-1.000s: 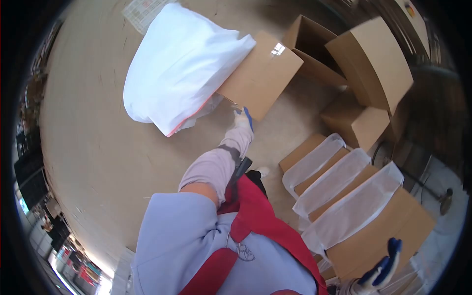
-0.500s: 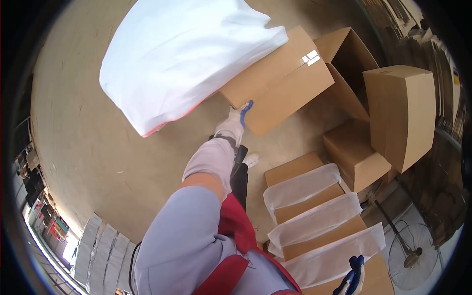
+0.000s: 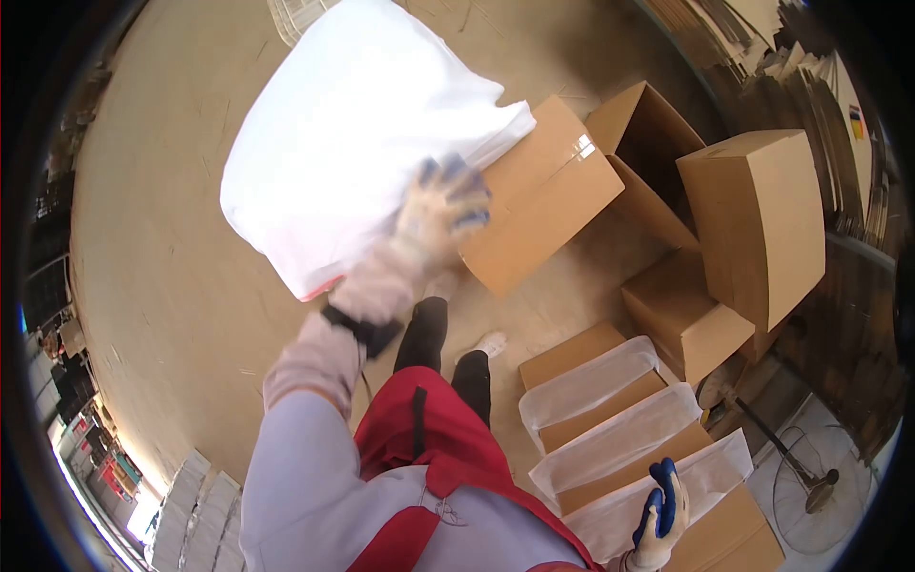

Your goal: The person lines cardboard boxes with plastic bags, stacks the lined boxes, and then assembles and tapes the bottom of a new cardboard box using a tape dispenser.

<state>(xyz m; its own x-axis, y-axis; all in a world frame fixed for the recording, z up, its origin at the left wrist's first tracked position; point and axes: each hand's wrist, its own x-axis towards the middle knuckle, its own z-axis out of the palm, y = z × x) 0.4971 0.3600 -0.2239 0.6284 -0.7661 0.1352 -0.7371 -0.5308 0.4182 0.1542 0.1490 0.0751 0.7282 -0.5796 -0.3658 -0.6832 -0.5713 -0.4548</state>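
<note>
My left hand [image 3: 443,208], in a pale glove with blue fingertips, is raised with its fingers spread, blurred by motion. It overlaps the edge of a large white sack [image 3: 324,143] with a red-edged lower corner, close to a taped cardboard box [image 3: 548,200]. Down at the lower right is my right hand [image 3: 662,510], gloved alike. Its thumb and fingers are apart, with nothing between them. Beside it stands a row of cardboard boxes [image 3: 724,539] with translucent white liners [image 3: 620,419] sticking up from them.
An opened box [image 3: 658,153], a tall upright box [image 3: 753,229] and a lower box [image 3: 686,315] are grouped at the right. A fan [image 3: 815,491] stands at the lower right. Flattened cardboard [image 3: 810,114] leans at the upper right, and silvery wrapped blocks [image 3: 195,520] sit at lower left.
My left hand has come off the taped box and lifted up and left, fingers spreading. My right hand has risen further into view beside the lined boxes. The view has shifted a little.
</note>
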